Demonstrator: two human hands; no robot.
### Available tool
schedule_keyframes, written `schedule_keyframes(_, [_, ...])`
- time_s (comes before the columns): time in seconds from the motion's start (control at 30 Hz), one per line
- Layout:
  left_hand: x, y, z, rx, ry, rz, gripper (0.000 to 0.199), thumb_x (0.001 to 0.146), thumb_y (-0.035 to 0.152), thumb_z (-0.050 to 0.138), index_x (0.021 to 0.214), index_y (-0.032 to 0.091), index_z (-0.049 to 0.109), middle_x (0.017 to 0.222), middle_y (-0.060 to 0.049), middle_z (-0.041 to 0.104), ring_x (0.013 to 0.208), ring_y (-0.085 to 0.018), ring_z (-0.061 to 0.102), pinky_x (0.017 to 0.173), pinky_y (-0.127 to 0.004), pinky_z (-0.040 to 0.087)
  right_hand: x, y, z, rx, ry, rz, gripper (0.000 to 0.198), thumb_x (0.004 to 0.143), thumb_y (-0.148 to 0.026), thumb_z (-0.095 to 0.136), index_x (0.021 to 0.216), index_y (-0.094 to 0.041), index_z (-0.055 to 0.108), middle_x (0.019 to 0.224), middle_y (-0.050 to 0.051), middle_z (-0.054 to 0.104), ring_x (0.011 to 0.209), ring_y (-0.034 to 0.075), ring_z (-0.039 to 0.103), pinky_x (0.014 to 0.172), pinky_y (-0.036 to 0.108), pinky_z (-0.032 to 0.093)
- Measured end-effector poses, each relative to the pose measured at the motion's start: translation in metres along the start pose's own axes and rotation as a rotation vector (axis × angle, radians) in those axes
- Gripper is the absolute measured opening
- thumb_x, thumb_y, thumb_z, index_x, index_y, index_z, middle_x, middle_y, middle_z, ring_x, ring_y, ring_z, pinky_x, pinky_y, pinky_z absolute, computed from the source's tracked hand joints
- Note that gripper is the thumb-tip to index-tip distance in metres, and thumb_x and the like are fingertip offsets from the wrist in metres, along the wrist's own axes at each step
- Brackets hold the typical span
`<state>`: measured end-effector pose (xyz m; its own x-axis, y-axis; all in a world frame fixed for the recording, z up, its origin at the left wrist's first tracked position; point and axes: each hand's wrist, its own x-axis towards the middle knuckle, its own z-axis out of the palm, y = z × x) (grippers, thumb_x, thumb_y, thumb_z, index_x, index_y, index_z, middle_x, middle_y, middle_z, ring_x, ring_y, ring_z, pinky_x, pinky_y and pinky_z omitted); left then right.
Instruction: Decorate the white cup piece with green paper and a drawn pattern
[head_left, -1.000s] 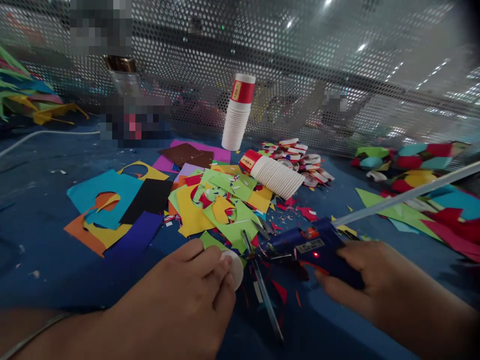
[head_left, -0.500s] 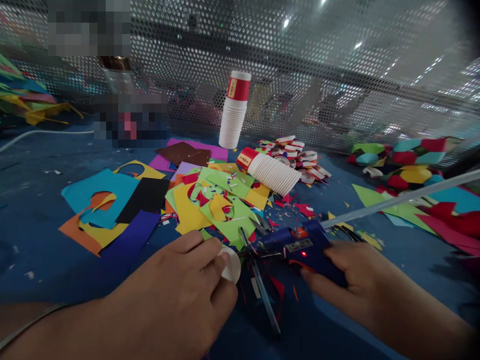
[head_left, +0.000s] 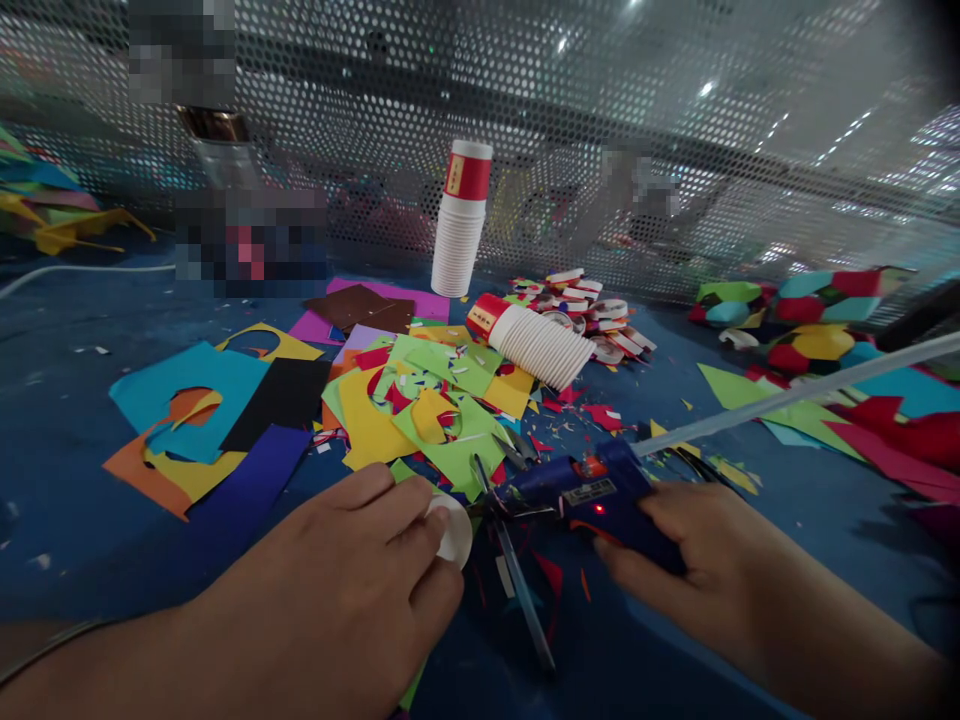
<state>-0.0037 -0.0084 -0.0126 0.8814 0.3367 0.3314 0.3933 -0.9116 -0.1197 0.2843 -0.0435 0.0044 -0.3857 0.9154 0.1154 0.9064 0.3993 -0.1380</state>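
My left hand is closed on a small white paper disc, perhaps a cup's base; the fingers hide much of it. My right hand wraps round the handle of a blue glue gun, whose small red light is lit. Its nozzle points left, close to the disc's right edge; I cannot tell whether they touch. A long clear glue stick sticks out of the gun's back. Below the nozzle, another clear stick slants on the blue tabletop.
Coloured paper scraps spread beyond my hands. A stack of paper cups stands upright; another stack lies on its side. Cut cup pieces are heaped behind it. Coloured paper shapes lie at right, before a perforated metal screen.
The whole view has shifted slightly, so things appear a little further left. Both hands keep their grips, and the nozzle stays close to the disc.
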Motion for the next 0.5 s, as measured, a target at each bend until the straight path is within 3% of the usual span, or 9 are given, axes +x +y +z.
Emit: schedule_keyframes(0.5, [-0.003, -0.004, 0.001, 0.006, -0.034, 0.049, 0.023, 0.1, 0.028, 0.049, 0.107, 0.021, 0.07, 0.108, -0.001, 0.075, 0.093, -0.022, 0.059, 0.085, -0.038, 0.038, -0.014, -0.003, 0.002, 0.058, -0.019, -0.01, 0.032, 0.098, -0.03, 0.049, 0.07, -0.022, 0.063, 0.067, 0.003, 0.066, 0.057, 0.018, 0.064, 0.056, 0.031, 0.048])
